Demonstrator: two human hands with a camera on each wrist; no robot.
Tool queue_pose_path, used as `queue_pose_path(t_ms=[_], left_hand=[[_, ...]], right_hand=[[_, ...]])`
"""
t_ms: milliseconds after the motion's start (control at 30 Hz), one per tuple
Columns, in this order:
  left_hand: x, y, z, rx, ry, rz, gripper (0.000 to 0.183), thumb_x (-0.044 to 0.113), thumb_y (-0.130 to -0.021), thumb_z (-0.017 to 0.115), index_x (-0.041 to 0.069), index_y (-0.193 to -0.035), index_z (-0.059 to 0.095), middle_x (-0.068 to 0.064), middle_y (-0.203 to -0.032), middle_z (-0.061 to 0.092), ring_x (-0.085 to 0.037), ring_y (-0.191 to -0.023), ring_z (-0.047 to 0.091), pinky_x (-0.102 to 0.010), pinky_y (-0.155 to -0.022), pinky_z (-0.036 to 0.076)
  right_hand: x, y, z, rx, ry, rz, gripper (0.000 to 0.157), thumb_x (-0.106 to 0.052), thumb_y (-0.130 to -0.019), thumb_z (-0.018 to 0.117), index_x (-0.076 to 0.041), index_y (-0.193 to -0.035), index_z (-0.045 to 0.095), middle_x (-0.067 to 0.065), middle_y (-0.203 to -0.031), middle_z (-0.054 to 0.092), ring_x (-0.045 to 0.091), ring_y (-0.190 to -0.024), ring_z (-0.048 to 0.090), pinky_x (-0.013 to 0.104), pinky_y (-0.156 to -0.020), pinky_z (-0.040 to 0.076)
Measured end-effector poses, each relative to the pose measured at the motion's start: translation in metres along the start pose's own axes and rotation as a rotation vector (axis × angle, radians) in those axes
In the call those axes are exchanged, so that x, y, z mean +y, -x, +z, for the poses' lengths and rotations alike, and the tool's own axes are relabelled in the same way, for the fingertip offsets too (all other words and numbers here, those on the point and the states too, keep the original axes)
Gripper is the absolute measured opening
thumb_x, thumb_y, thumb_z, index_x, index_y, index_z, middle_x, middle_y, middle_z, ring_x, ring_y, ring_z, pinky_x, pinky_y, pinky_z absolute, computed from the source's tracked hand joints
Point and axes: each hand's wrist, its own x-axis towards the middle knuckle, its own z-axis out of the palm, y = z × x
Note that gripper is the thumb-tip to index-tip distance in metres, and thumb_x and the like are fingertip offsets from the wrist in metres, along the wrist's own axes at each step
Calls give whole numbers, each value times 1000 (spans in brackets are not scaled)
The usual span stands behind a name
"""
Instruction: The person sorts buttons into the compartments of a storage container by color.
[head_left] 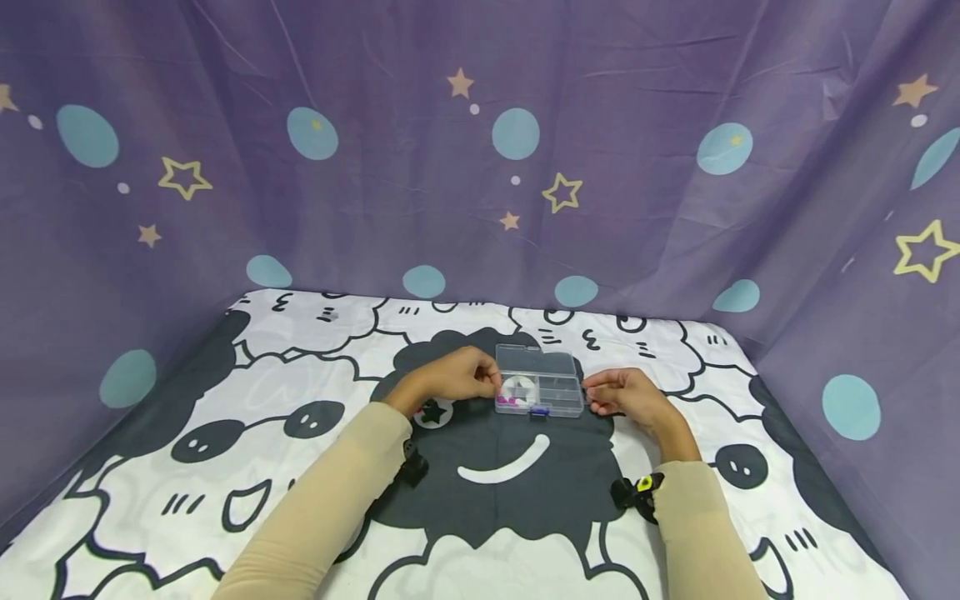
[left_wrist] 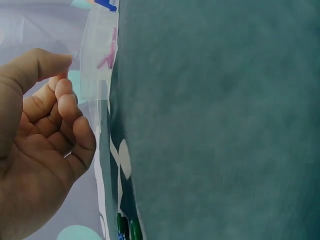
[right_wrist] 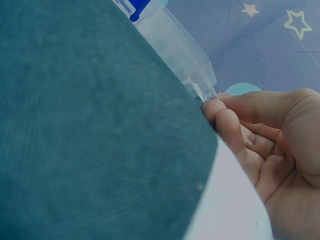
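Note:
A clear compartment box point(head_left: 558, 383) with a blue latch point(head_left: 539, 412) lies with its lid point(head_left: 536, 360) raised at the back. Inside its left part are a white round piece with a star shape point(head_left: 519, 390) and small pink pieces point(head_left: 508, 401). My left hand point(head_left: 463, 375) is at the box's left end, fingers curled and thumb against the forefinger; nothing shows between them in the left wrist view. At the opposite end, my right hand point(head_left: 628, 397) pinches the box's clear corner point(right_wrist: 202, 89) between thumb and fingertips.
Beside my left wrist a white round piece with a dark star point(head_left: 432, 414) lies on the sheep-print cloth point(head_left: 495, 492). Glossy green pieces point(left_wrist: 131, 229) show low in the left wrist view. A purple curtain point(head_left: 420, 208) with stars hangs behind and at both sides.

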Motion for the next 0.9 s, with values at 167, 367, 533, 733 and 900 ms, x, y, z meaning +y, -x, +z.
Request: queue_pose_path(t_ms=[167,367,533,733,900], left_hand=[[0,3,-3,9,-8,-2,7,10,-96,68,7,-95,74,1,-80,66,-9,-64,51,-26,-62,45],[-4,10,-9,22,-20,-19,7,10,-97,67,9,-94,73,1,-77,65,-9,-57,49,-26,-57,45],[-8,20,-18,26,-23,-43,9,11,-98,66,8,-96,74,-3,-79,67,-12,-60,53,-29,-59,47],[-16,36,-30,64,-68,-88,6,11,-95,69,10,-91,74,-1,-79,68,-12,-66,57,-30,-64,50],[-24,50,-40,77,-63,-102,5,9,-93,70,8,-89,73,0,-79,68,-13,-67,58,-30,-65,50]], right_hand=[[0,-1,0,5,1,0,29,6,-96,62,19,-122,59,5,-84,71,8,-69,66,24,-65,58],[-1,-1,0,9,3,5,29,6,-96,62,19,-122,59,5,-84,71,8,-68,66,24,-65,58],[-1,-1,1,8,1,6,29,5,-96,63,19,-122,60,5,-84,71,9,-69,66,25,-65,58],[0,-1,2,0,3,5,30,5,-97,62,19,-122,59,6,-85,71,8,-69,66,25,-65,58],[-1,-1,2,2,5,6,29,5,-97,62,19,-122,59,6,-86,71,8,-69,66,24,-66,58]])
